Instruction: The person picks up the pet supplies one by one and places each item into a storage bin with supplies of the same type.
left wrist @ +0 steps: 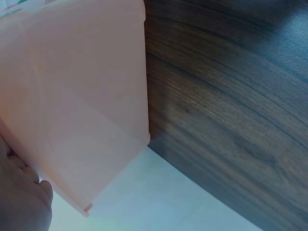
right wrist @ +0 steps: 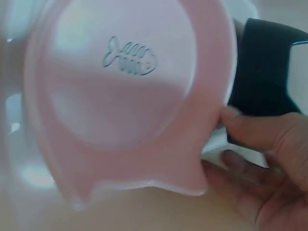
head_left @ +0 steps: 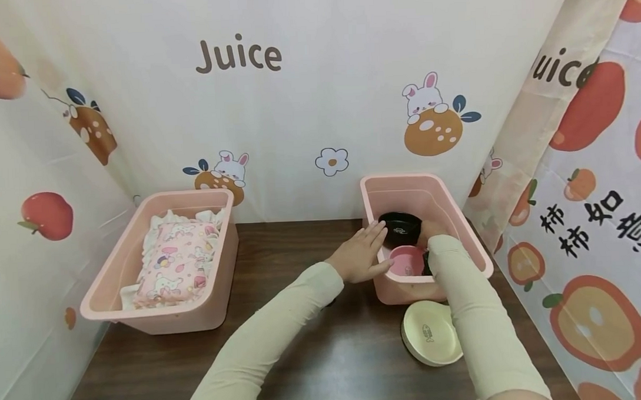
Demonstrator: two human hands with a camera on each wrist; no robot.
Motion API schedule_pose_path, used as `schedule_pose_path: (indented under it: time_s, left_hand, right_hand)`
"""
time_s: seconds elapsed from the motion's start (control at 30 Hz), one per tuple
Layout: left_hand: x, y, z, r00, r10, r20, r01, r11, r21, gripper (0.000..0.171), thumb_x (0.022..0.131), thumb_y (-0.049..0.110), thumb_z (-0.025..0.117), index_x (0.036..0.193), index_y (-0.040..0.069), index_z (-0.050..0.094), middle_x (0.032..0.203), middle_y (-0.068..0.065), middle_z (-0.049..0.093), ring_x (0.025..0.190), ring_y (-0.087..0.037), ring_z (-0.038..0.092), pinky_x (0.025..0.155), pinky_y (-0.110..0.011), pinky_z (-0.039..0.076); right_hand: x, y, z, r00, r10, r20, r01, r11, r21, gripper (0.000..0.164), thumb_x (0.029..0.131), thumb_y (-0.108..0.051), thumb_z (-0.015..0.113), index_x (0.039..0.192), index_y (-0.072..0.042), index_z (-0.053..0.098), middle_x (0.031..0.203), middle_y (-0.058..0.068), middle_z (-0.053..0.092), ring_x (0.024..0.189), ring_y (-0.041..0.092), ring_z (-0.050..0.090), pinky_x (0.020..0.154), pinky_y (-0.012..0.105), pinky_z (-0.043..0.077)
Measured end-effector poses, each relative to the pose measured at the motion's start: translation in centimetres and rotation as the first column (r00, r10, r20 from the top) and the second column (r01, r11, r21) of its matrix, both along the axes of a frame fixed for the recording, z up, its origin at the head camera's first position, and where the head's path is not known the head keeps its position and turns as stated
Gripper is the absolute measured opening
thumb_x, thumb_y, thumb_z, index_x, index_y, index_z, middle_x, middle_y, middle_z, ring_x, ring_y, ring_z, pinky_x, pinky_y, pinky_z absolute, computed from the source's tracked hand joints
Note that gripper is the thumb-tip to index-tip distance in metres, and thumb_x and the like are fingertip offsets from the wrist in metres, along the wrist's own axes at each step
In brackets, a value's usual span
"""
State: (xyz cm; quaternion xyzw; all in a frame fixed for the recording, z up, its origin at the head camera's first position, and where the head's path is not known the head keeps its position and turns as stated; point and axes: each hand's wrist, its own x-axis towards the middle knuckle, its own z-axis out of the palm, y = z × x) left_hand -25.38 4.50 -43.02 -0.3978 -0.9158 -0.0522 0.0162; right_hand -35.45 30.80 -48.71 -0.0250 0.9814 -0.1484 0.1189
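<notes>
At the right pink bin [head_left: 383, 293], my left hand [head_left: 360, 253] rests on the near-left rim with its fingers extended and thumb spread. My right hand [head_left: 433, 230] reaches down inside that bin, thumb and fingers about the edge of a tilted black bowl [head_left: 400, 228]. A pink cat-eared bowl [right wrist: 125, 106] with a fishbone print lies in front of the black one, close to my right fingertips. The right wrist view shows the thumb [right wrist: 255, 130] across the black bowl's edge; some fingertips are hidden behind the pink bowl.
A cream bowl [head_left: 433, 337] stands on the dark wooden table [head_left: 326, 364] in front of the right bin. Another pink bin [head_left: 225, 274] at the left contains a frilled, printed pink cloth item [head_left: 174, 261]. Printed curtains [head_left: 306, 106] enclose the table's back and sides.
</notes>
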Motion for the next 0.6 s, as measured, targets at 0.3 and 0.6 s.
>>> schedule_pose_path:
  time_s: [0.3, 0.6]
  left_hand:
    - [0.04, 0.20, 0.07, 1.000, -0.005, -0.002, 0.005, 1.000, -0.013, 0.075, 0.098, 0.054, 0.033, 0.152, 0.003, 0.019, 0.161, -0.010, 0.011, 0.148, -0.023, 0.008, 0.119, -0.033, 0.011]
    - [-0.03, 0.11, 0.19, 1.000, -0.002, 0.002, 0.003, 1.000, -0.022, 0.075, 0.098, 0.054, 0.032, 0.153, 0.005, 0.018, 0.161, -0.009, 0.010, 0.148, -0.023, 0.007, 0.119, -0.032, 0.010]
  right_hand:
    - [0.37, -0.30, 1.04, 0.990, 0.075, 0.123, -0.053, 0.984, -0.171, 0.054, 0.082, -0.016, 0.074, 0.122, 0.013, 0.052, 0.096, 0.024, 0.064, 0.079, 0.031, 0.063, 0.065, 0.037, 0.055]
    - [0.38, -0.26, 0.86, 0.979, 0.114, 0.168, -0.072, 0.968, -0.238, 0.055, 0.089, -0.014, 0.068, 0.125, 0.020, 0.046, 0.085, 0.024, 0.069, 0.070, 0.031, 0.068, 0.060, 0.035, 0.056]
